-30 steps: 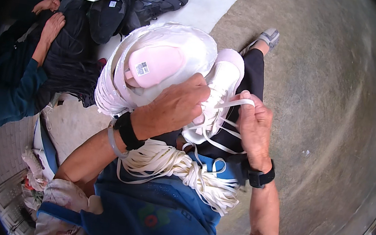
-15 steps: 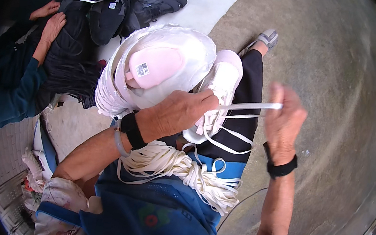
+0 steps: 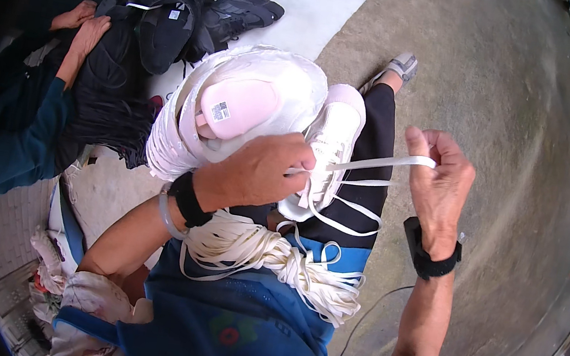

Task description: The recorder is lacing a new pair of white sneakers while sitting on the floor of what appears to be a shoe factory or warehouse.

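Note:
A white sneaker [image 3: 341, 122] with a pale pink toe lies across my lap, its eyelets partly laced. My left hand [image 3: 257, 170] is closed at the shoe's left side, pinching a bit of white lace. Out to the right, my right hand [image 3: 439, 181] grips a flat white shoelace [image 3: 382, 164] between thumb and fingers. That lace runs taut from the eyelets to the hand. More lace loops hang over the dark trouser leg below. A knotted bundle of cream laces [image 3: 247, 242] rests on my blue apron [image 3: 229, 316].
Left of the sneaker sits a stack of white and pink shoe uppers [image 3: 240, 110]. Black shoes [image 3: 167, 30] lie on a white surface at the far left, beside a co-worker's hands [image 3: 87, 33]. Concrete floor [image 3: 509, 137] stretches to the right.
My left hand has drawn back slightly leftward from the eyelets. My right hand has moved a little to the right, its fingers more raised, still gripping the lace.

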Available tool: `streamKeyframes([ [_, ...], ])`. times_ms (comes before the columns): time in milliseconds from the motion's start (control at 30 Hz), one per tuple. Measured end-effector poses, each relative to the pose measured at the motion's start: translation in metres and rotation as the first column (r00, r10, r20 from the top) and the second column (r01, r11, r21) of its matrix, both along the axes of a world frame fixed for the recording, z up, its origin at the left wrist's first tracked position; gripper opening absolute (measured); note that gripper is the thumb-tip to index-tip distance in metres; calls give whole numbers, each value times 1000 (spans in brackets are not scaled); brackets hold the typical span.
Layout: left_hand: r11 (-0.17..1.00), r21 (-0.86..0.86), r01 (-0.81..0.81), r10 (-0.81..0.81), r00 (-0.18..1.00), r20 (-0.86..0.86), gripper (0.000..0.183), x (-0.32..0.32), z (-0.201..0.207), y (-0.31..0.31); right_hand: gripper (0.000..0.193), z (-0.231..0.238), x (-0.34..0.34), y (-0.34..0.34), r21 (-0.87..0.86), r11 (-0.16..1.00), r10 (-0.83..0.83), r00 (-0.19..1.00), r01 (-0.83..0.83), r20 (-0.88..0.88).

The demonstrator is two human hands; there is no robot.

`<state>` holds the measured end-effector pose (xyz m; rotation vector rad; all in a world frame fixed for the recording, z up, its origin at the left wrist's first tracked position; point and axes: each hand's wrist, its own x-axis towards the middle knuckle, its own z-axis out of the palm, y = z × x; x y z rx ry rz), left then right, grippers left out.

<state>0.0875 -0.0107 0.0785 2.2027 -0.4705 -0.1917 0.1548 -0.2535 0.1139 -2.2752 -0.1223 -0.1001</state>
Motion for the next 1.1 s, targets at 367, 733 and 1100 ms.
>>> streamKeyframes([
  [367, 952, 298, -75, 67, 997, 37, 15, -4, -4, -10, 26, 34, -7, 2, -230, 973, 103, 930, -20, 353],
  [733, 928, 346, -137, 104, 988, 113, 8, -10, -11, -13, 18, 51, -40, -40, 377, 780, 626, 606, -500, -490],
  [1100, 991, 129, 26, -31, 999, 44, 15, 3, -8, 0, 11, 13, -55, -33, 242, 909, 403, 862, -339, -307],
])
